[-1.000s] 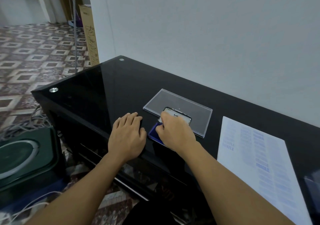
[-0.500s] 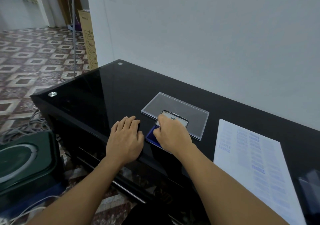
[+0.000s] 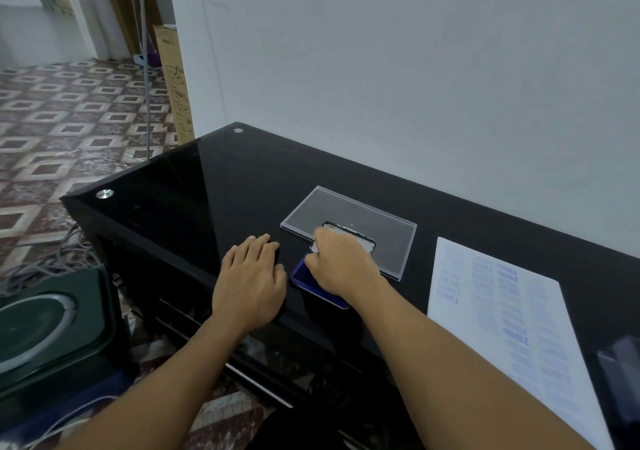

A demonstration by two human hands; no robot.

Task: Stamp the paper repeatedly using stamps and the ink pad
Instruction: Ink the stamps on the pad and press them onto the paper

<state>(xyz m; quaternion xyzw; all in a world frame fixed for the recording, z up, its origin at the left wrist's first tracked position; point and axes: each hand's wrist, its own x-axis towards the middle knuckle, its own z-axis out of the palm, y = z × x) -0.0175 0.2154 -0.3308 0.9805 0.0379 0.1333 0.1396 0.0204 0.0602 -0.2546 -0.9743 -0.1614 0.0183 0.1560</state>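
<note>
Though glossy, black table [image 3: 225,186] beneath paper [image 3: 502,311]

Soft, even indoor light with a cool cast falls on the black glass table [image 3: 242,179]. It is rather dim there and brightest in the doorway [image 3: 38,17] beyond the table's far left corner. The table's left part carries a pale sheen mirrored from the white wall [image 3: 415,86], and the metal stud [image 3: 104,194] at its left corner glints. The left hand [image 3: 251,283] and right hand [image 3: 341,262] cast only faint, blurred shadows on the glass. The label of the stamp [image 3: 363,241] is too soft to read, and print on the paper [image 3: 485,311] at the table's right end smears. Wide-angle bending bows the table's edges and stretches whatever lies below its front edge.
</note>
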